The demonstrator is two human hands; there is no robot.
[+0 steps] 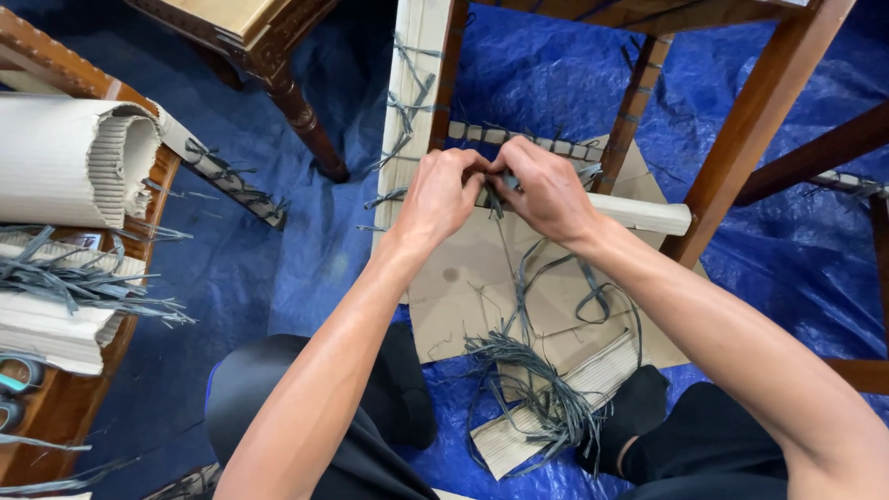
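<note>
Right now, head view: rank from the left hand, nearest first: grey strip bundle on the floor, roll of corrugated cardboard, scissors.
1. Grey strip bundle on the cardboard sheet, below the left hand, towards the knees.
2. Roll of corrugated cardboard, far left, on the round wooden table.
3. Scissors, bottom-left edge, on the same table.

Both hands are met at centre, left hand just left of right hand, thumbs touching, a strap end pinched between them. The hands are placed in front of a wrapped chair rail, which is spanned between upright post on the left and a chair leg on the right. A cardboard sheet is laid on the tarp below the hands. A strap bundle is piled on the sheet's near edge, between the knees. At far left, a corrugated roll is set on a table, loose straps spread in front of it, scissors nearest the edge.
</note>
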